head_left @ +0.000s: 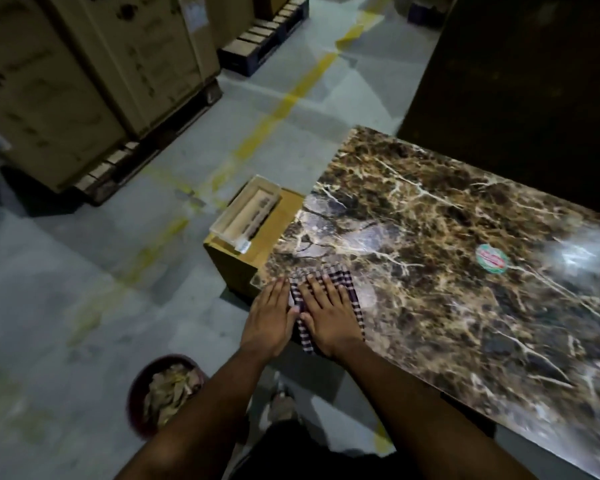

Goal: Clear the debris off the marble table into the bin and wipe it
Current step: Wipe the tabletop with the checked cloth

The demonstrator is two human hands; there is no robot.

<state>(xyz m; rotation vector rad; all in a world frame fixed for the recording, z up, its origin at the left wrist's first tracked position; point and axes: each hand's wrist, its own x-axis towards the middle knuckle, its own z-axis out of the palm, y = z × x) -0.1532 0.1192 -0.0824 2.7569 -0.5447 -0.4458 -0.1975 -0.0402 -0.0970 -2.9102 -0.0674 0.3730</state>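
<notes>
- You face a brown marble table (pixel 465 244) on a grey warehouse floor (pixel 66 271); a round sticker (pixel 492 259) lies on the top.
- Your right hand (pixel 328 315) lies flat, fingers spread, on the checked cloth (pixel 352 289); your left hand (pixel 269 320) rests flat beside it at the table's corner.
- The bin (pixel 136 393), holding dry debris, stands on the floor to your left, with a cardboard box (pixel 243 258) past the table's end.

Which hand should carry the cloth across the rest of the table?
Right, probably. The right hand lies flat on the checked cloth, with the unwiped marble table stretching to its side. The left hand rests at the table's corner, only touching the cloth's edge.
</notes>
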